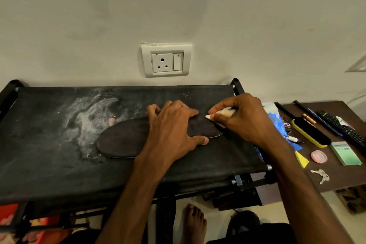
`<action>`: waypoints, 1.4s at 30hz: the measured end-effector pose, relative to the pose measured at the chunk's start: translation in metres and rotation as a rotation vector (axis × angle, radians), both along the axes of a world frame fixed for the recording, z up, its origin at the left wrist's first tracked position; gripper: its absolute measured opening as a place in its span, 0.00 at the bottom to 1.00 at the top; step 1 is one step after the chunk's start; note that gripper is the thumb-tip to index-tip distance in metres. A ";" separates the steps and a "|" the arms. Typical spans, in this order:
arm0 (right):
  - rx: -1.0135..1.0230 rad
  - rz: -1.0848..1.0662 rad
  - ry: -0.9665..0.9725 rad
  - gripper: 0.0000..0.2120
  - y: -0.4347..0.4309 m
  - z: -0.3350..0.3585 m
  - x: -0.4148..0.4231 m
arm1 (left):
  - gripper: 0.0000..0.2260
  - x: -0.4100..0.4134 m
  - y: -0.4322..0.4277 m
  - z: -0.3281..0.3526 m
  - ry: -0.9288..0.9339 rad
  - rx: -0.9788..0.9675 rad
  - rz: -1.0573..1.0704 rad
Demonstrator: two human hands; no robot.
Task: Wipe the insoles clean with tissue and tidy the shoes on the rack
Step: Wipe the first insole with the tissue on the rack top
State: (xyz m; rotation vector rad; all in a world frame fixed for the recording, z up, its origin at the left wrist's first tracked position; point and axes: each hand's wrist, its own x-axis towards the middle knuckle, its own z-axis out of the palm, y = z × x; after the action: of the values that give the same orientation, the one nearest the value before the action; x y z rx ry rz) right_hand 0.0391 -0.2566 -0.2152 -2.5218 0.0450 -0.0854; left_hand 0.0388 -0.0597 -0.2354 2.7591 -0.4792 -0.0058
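Observation:
A dark insole [122, 138] lies flat on the black fabric top of the shoe rack [49, 164], its long side running left to right. My left hand [174, 125] lies spread across the insole's right half and presses it down. My right hand [241, 119] grips a wad of white tissue [223, 113] and holds it against the insole's right end. Most of the tissue is hidden inside my fingers.
The rack top carries a whitish dusty stain [87, 117] on its left half. A brown table [340, 166] at the right holds a yellow-backed shoe brush [311, 132], a blue packet [277, 121], a remote [340, 127], keys [320, 175] and small items. A wall socket [166, 61] sits above.

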 end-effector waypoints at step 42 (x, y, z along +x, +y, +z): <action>-0.182 0.101 0.181 0.05 0.000 0.009 -0.003 | 0.34 0.004 -0.001 -0.005 0.106 -0.135 0.088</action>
State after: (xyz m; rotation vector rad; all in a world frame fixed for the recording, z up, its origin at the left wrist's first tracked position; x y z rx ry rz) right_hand 0.0362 -0.2570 -0.2061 -2.7019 -0.0187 0.1884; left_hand 0.0425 -0.0602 -0.2408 2.6293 -0.3180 -0.0950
